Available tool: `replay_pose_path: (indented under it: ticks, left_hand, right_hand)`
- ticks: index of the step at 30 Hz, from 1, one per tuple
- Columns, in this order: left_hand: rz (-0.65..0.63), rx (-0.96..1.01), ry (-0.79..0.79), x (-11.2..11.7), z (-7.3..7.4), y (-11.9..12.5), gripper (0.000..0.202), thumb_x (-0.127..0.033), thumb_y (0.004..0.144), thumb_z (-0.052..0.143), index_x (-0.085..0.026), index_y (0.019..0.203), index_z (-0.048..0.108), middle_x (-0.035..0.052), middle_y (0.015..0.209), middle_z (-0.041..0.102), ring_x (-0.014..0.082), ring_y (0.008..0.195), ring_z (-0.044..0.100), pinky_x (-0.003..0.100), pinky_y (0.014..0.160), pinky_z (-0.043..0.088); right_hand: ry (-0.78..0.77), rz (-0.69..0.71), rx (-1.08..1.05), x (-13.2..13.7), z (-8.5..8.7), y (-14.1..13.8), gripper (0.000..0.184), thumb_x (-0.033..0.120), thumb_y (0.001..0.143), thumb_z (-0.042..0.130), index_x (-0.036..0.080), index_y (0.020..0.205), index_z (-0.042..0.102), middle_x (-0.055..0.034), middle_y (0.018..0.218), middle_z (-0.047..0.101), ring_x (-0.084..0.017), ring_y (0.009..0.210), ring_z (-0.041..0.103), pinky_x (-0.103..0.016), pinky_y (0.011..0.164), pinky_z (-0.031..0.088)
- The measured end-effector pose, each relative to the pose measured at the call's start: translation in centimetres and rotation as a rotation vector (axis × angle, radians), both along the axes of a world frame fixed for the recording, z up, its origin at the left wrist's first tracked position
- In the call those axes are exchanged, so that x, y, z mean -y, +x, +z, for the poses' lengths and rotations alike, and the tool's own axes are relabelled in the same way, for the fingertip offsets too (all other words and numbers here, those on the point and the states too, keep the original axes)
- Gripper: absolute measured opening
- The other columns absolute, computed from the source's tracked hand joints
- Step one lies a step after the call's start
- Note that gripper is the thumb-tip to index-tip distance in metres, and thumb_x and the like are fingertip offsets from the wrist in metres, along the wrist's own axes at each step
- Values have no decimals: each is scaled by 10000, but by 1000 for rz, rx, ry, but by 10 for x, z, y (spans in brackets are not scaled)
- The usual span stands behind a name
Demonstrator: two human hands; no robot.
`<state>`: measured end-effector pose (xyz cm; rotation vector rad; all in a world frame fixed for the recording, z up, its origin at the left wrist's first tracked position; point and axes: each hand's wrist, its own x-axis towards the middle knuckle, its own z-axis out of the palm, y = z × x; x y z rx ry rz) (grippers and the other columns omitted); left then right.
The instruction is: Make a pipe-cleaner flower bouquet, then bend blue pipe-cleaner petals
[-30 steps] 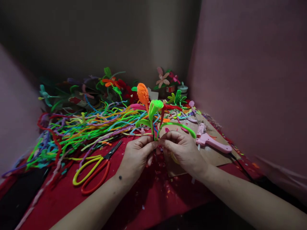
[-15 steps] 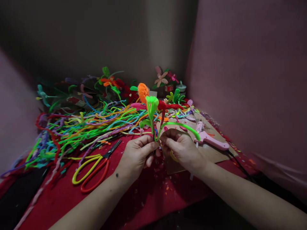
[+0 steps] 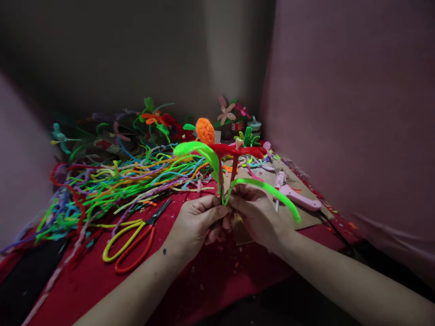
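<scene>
Between my two hands stands a pipe-cleaner flower (image 3: 234,151) with red petals, a pale centre and an orange fuzzy oval (image 3: 205,130) rising at its back left. One bright green leaf (image 3: 200,148) arches to the left from the stem, and a long green pipe cleaner (image 3: 268,184) curves out to the right. My left hand (image 3: 200,219) is closed, thumb and fingers pinching the base of the stems. Close beside it, my right hand (image 3: 254,213) is also closed, its fingertips at the foot of the green pipe cleaner. The stem ends are partly hidden by my fingers.
Scissors (image 3: 136,242) with yellow and red handles lie on the red cloth (image 3: 84,290). A heap of coloured pipe cleaners (image 3: 129,181) spreads at left. On cardboard (image 3: 306,222) at right rests a pink glue gun (image 3: 299,197) with a cord. Finished flowers (image 3: 226,111) stand behind.
The flower has turned in my fingers: the green leaf that pointed up now arches left. The red petals show more fully, and the right green strand reaches further right and lower.
</scene>
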<state>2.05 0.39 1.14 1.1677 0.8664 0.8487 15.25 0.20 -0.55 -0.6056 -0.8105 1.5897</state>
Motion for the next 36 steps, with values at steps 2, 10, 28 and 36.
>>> replay_pose_path:
  ticks: [2,10,28,36]
  left_hand:
    - [19,-40,51,1,0,1,239,-287,759,630,-124,593,574,-14,514,586,22,333,395,146,337,241]
    - [111,-121,98,0,-7,3,228,-299,763,624,-129,615,592,-20,514,574,29,339,399,159,346,241]
    - [298,-171,211,-10,-9,-6,207,-264,733,630,-152,577,552,-58,435,466,44,370,345,188,384,225]
    - [320,-191,184,-14,-15,-4,206,-287,706,657,-147,579,575,-50,478,462,55,439,317,206,427,211]
  right_hand:
    - [-21,7,-22,1,-1,-1,237,295,628,739,174,703,550,49,499,553,-92,365,495,-207,373,419]
    - [11,-28,-52,12,-1,0,46,163,732,652,165,743,608,28,631,592,-80,519,557,-192,512,461]
    - [301,-131,897,5,-13,51,373,237,743,615,224,1112,563,-85,1124,577,-239,1067,534,-429,912,438]
    - [665,-108,1709,15,-25,69,453,154,740,563,130,1190,515,-181,1178,544,-343,1148,463,-518,867,455]
